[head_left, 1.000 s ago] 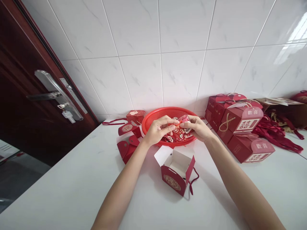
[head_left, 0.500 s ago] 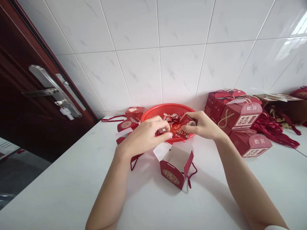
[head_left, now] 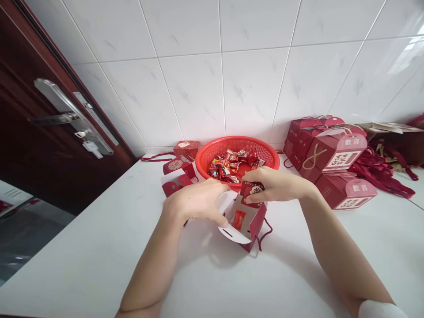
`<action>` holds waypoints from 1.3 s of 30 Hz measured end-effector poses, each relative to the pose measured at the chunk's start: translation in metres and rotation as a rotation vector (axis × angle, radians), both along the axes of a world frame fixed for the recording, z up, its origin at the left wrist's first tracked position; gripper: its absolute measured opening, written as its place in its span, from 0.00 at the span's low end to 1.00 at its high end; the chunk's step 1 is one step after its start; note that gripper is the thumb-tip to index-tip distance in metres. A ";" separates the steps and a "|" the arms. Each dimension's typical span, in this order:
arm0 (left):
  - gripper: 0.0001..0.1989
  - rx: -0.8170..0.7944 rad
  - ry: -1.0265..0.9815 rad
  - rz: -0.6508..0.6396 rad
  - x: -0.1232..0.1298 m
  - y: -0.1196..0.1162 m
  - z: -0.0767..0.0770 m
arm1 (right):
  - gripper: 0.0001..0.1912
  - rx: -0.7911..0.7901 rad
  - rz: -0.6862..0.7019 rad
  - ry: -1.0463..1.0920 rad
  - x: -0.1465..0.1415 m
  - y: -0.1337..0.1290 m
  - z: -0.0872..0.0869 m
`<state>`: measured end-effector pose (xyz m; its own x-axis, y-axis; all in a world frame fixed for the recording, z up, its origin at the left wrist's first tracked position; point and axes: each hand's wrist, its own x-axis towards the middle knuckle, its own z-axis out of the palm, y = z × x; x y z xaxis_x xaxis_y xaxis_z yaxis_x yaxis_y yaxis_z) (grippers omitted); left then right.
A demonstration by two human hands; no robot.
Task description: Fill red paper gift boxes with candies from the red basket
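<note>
A small red gift box (head_left: 252,248) with white insides stands open on the table, its flaps spread. An orange-red wrapped candy (head_left: 239,219) lies inside it. My left hand (head_left: 200,203) grips the box's left side, the thumb against the front flap and the fingertips partly hidden. Over the box's back right edge, my right hand (head_left: 276,185) pinches a dark red printed packet (head_left: 250,191) between thumb and fingers. Just behind is a red plastic basket (head_left: 238,143) with several wrapped candies (head_left: 230,165) in it.
Red gift boxes (head_left: 331,154) are stacked at the right, beside dark red ribbons (head_left: 380,176) and an open cardboard box (head_left: 397,143). More small red boxes (head_left: 179,165) lie left of the basket. A tiled wall (head_left: 188,97) borders the table (head_left: 109,247); a door (head_left: 39,145) is at left.
Both hands have come from the basket toward me to the gift box. The left has taken hold of it, the right has brought the packet, and a candy now lies inside.
</note>
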<state>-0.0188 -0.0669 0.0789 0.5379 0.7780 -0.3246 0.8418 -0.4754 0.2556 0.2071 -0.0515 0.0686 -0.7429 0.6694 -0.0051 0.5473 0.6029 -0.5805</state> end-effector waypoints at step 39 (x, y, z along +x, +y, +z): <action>0.40 -0.091 -0.081 -0.071 0.001 -0.004 0.003 | 0.11 0.097 -0.142 -0.178 0.014 -0.037 0.015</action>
<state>-0.0176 -0.0706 0.0824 0.6174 0.7066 -0.3457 0.7821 -0.5044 0.3658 0.2206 -0.0885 0.0834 -0.6344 0.7708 -0.0576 0.7188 0.5609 -0.4107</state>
